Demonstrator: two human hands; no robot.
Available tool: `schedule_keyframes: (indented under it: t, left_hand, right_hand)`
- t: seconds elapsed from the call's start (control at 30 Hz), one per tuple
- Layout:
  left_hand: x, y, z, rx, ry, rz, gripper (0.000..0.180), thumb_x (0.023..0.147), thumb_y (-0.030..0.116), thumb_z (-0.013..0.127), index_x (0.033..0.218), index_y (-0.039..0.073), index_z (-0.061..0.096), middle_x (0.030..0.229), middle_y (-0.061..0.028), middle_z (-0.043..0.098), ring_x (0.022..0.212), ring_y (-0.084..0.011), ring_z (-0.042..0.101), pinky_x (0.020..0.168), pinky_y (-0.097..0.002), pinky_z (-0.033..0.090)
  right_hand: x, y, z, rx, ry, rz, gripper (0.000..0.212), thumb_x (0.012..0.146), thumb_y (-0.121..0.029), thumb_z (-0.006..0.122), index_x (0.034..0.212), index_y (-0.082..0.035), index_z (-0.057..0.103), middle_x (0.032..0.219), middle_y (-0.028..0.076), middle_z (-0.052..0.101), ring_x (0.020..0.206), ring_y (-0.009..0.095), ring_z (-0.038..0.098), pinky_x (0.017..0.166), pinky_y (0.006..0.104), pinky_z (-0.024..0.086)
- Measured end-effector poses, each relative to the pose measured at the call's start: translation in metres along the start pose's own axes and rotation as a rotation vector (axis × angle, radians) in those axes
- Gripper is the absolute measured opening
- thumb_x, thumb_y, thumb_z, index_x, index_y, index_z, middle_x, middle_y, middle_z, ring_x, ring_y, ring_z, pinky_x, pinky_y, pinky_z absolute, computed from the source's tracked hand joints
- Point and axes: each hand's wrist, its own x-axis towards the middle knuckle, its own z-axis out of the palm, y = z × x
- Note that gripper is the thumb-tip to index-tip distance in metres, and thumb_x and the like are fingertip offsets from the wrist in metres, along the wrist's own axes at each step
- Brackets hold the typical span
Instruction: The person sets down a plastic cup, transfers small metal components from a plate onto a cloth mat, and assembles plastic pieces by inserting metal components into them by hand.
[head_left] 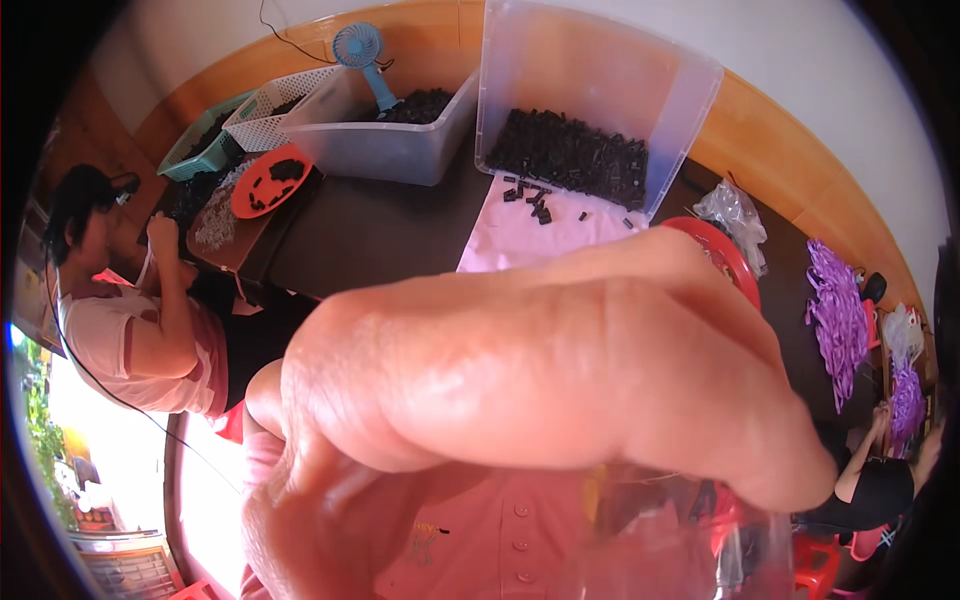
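Close against the lens, our hand curls around a clear plastic cup; which hand it is, we cannot tell. Beyond the hand, small black parts fill a tilted clear bin on the worktop.

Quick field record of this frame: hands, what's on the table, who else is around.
hand: one hand close to the camera, fills mid-frame; which hand, cannot tell
held: something clear at its lower edge, blurred
table: dark table
bins: tilted clear bin of small black parts; second clear bin with blue fan
cloth: pink sheet, few black parts on it
left: person by orange dish
right: purple strips
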Motion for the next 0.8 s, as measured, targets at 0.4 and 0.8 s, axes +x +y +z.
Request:
schedule_keyframes:
  t: [0.4,0.8]
  left_hand:
    - [0.005,0.16,0.103,-2.426,-0.055,-0.366,0.042,0.075,0.019,0.076,0.09,-0.013,0.053,0.106,-0.0392,0.049,0.094,-0.045,0.062,0.095,-0.0502,0.047]
    - [0.003,0.124,0.087,-2.146,-0.152,-0.527,0.033,0.078,0.015,0.072,0.092,-0.01,0.054,0.105,-0.0366,0.052,0.087,-0.0407,0.064,0.091,-0.0444,0.049]
  right_hand:
    - [-0.002,0.0,-0.006,0.155,0.03,0.033,0.019,0.09,-0.004,0.064,0.107,0.003,0.06,0.084,0.004,0.06,0.065,0.008,0.056,0.056,0.0233,0.049]
    - [-0.002,0.01,-0.006,0.081,0.031,-0.048,0.021,0.088,-0.002,0.066,0.107,0.003,0.061,0.085,0.005,0.061,0.065,0.007,0.057,0.054,0.0224,0.05]
